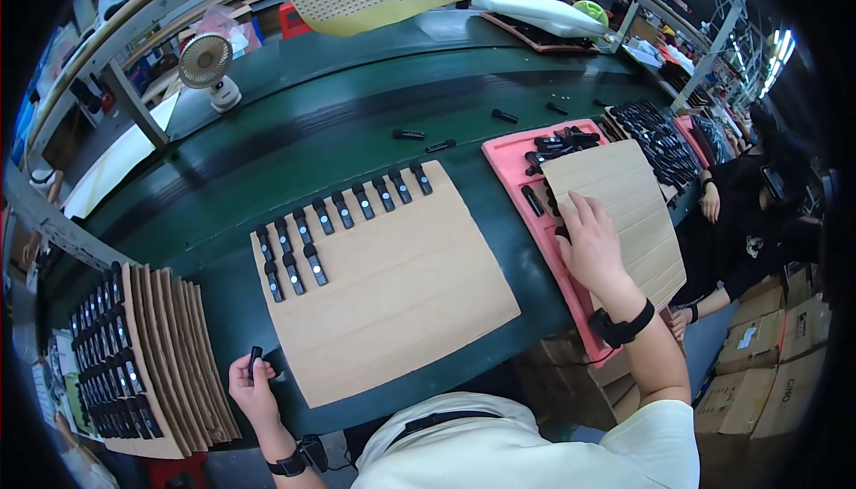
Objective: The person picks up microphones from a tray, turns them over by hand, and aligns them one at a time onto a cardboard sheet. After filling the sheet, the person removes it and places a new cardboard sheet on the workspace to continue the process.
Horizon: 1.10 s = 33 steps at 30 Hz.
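Observation:
My left hand (252,391) is closed around a small black stick-shaped device (256,361), held upright at the table's near left edge. My right hand (590,241) lies with fingers stretched over the left edge of a cardboard sheet (637,213); a dark piece shows by its thumb. That sheet rests on a pink foam tray (505,156), where more black devices (563,141) lie loose. Between my hands is a flat cardboard sheet (401,311). Along its far edge stands a row of black devices (344,210), with a short second row (292,273) at the left.
Upright cardboard sheets (178,355) stand at the left beside rows of devices (111,364). A small fan (207,63) stands at the far left. Loose devices (409,134) lie on the green table (357,106). At the right, a person in black (749,213) sits by cartons (758,364).

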### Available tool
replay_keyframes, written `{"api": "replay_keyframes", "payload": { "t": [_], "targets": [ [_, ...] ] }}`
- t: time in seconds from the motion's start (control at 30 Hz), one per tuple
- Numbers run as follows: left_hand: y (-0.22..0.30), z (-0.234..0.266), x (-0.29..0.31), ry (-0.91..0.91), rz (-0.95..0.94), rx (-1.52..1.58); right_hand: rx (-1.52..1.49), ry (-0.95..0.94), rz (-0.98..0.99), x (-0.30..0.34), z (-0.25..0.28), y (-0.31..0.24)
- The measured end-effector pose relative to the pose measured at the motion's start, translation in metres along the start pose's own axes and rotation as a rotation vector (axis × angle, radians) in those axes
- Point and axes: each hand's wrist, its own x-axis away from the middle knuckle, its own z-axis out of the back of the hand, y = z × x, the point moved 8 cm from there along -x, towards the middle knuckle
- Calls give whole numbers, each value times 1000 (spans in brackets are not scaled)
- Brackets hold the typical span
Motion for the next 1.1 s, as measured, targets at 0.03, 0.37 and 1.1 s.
{"api": "replay_keyframes", "payload": {
  "t": [0.03, 0.37, 1.1],
  "targets": [
    [0, 3, 1, 25, 9, 6, -19, -8, 9, -2, 3, 1],
    [5, 6, 0, 77, 31, 28, -275, -73, 259, -96, 13, -53],
    [5, 17, 12, 107, 78, 17, -312, -597, 517, -274, -195, -115]
  ]
}}
